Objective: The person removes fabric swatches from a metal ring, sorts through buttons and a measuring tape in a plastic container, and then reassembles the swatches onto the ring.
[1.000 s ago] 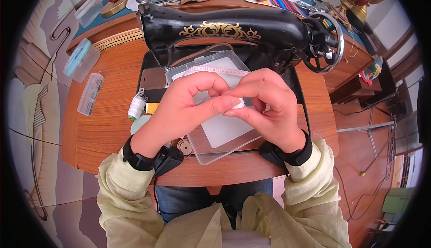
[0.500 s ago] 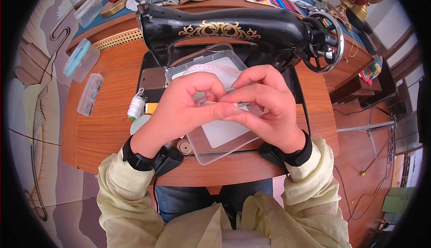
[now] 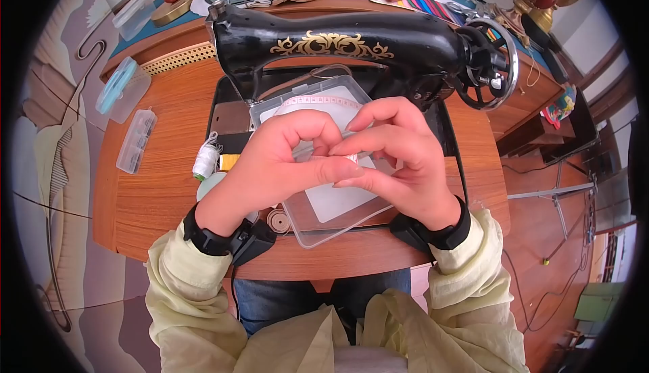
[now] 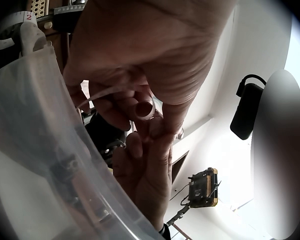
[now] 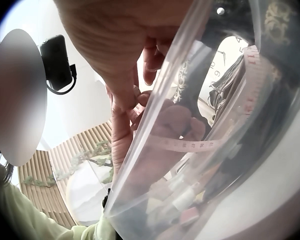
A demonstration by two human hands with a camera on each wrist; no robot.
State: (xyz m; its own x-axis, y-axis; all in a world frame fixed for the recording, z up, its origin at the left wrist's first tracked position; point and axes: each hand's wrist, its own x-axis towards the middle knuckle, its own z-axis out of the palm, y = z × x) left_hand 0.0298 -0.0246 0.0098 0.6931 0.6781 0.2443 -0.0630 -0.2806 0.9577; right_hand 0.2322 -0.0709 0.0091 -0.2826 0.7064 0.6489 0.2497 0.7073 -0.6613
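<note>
Both hands meet over a clear plastic box (image 3: 302, 238) and pinch a small coil of white-and-pink tape measure (image 3: 352, 159) between them. My left hand (image 3: 277, 160) holds the coil with thumb and curled fingers. Opposite it, my right hand (image 3: 412, 167) pinches with its thumb and a bent finger, the upper finger raised. The coil (image 4: 144, 108) shows its round hollow end in the left wrist view, with a loose strip (image 4: 106, 92) running off it. More of the tape (image 3: 328, 101) curves across the far side of the box. The fingers hide much of the coil.
A black sewing machine (image 3: 338, 38) stands just behind the box. White thread (image 3: 205, 162), yellow thread (image 3: 228, 162) and a wooden spool (image 3: 278, 220) sit left of it. Farther left lie a clear compartment case (image 3: 136, 141) and a case with a blue ring (image 3: 122, 86).
The right hand's fingers have lifted and spread away from the coil, then shifted slightly on it, while its thumb stays near the left thumb. The left hand stays almost in place.
</note>
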